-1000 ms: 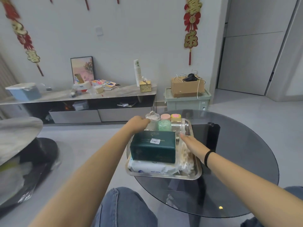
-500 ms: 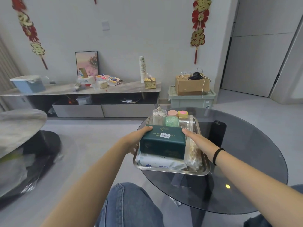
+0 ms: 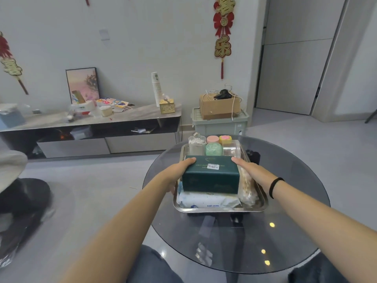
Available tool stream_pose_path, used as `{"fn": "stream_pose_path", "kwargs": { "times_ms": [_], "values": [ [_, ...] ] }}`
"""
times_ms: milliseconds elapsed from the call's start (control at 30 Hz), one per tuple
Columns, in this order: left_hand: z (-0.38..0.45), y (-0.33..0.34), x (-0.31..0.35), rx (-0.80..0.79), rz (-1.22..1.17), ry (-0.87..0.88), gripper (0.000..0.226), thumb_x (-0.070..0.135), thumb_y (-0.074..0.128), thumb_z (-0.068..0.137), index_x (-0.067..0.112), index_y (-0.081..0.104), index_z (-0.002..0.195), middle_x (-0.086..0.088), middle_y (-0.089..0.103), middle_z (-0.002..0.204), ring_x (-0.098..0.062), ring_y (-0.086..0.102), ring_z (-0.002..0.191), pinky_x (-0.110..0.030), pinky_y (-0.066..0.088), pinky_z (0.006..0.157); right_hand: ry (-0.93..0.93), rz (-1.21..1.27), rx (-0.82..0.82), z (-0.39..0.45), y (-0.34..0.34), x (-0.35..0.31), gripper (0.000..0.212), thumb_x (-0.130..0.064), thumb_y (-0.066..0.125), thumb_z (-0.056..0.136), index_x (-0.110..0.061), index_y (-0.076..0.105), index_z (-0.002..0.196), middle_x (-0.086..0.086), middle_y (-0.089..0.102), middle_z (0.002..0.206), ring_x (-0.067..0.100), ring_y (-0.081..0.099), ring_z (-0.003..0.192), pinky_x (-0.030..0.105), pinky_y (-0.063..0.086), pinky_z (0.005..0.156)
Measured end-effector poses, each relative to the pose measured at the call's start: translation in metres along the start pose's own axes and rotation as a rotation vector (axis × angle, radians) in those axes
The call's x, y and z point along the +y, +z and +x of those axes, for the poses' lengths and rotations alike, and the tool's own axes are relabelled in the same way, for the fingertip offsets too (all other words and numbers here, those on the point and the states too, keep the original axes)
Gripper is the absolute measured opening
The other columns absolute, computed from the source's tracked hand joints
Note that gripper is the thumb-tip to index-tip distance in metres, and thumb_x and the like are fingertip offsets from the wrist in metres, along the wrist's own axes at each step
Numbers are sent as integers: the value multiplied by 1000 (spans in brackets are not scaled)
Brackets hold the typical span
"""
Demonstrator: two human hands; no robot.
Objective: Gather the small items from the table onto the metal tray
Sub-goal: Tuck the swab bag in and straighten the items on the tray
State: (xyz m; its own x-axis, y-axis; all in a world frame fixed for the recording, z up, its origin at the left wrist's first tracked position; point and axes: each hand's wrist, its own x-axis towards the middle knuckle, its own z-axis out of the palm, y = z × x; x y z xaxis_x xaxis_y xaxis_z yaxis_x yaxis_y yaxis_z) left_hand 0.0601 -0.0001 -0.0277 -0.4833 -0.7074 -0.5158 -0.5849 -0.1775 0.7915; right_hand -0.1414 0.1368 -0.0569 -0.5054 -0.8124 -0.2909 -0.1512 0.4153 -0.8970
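Observation:
A metal tray (image 3: pixel 220 209) rests on the round dark glass table (image 3: pixel 285 231). It holds a dark green box (image 3: pixel 211 177) lying on a pack of baby wipes (image 3: pixel 206 202). A clear bag of pale sticks (image 3: pixel 247 192) lies along the right side, and small jars (image 3: pixel 213 147) stand at the back. My left hand (image 3: pixel 178 173) presses the box's left end, thumb on its top corner, fingers curling down by the tray's left rim. My right hand (image 3: pixel 250 170) lies over the bag, with its fingertips at the box's top right corner.
A black object (image 3: pixel 253 157) sits on the glass just right of the tray. Beyond the table are a low cabinet (image 3: pixel 91 127) with clutter, a green storage bin (image 3: pixel 220 124) topped by a cardboard box, and a second table (image 3: pixel 10 166) at the left.
My left hand has come back from the jars at the tray's far end to the box's left end. My right hand now touches the box's right corner.

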Motion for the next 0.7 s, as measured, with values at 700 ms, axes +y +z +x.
{"fn": "stream_pose_path", "kwargs": {
  "times_ms": [700],
  "values": [
    [75,113,94,-88,14,44,62,66,39,85,22,42,128,-10,38,147,-37,40,129,-59,28,109,46,-2,170,56,-129,20,93,-88,48,50,-33,54,125,1,54,133,25,47,122,44,32,108]
  ]
}}
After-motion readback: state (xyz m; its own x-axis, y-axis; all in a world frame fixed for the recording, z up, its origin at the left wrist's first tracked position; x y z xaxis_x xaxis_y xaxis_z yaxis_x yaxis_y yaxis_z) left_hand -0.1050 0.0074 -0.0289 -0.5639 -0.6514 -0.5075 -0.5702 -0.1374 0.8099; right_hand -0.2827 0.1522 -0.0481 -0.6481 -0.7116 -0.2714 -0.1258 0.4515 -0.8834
